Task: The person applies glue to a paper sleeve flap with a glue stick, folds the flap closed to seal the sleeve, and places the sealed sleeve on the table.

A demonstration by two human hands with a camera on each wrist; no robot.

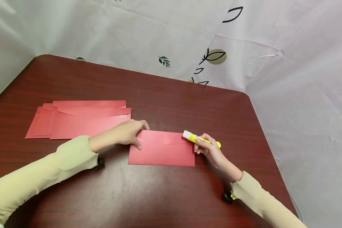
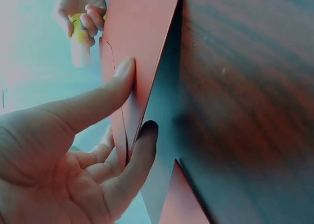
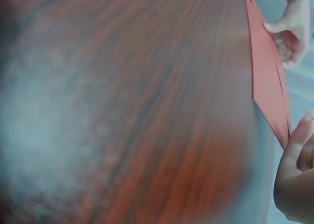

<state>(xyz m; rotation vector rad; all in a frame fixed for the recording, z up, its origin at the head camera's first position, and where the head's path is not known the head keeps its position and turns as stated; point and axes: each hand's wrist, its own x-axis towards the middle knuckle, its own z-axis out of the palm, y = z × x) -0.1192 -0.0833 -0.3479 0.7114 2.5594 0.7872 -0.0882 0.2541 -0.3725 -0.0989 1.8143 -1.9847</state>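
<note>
A red envelope (image 1: 162,155) is in front of me, its flap edge running across the upper part. At its left end my left hand (image 1: 127,132) pinches it; the left wrist view has the thumb on the face of the envelope (image 2: 142,27) and fingers behind. That end is lifted off the table. My right hand (image 1: 212,152) grips a yellow glue stick (image 1: 194,138) whose white end points left, over the envelope's upper right corner. Fingers of this hand also meet the right edge of the envelope (image 3: 267,71) in the right wrist view.
Several more red envelopes (image 1: 74,126) lie overlapped on the left of the dark brown wooden table (image 1: 159,196). A white curtain with leaf prints (image 1: 148,31) hangs behind the table and along its sides.
</note>
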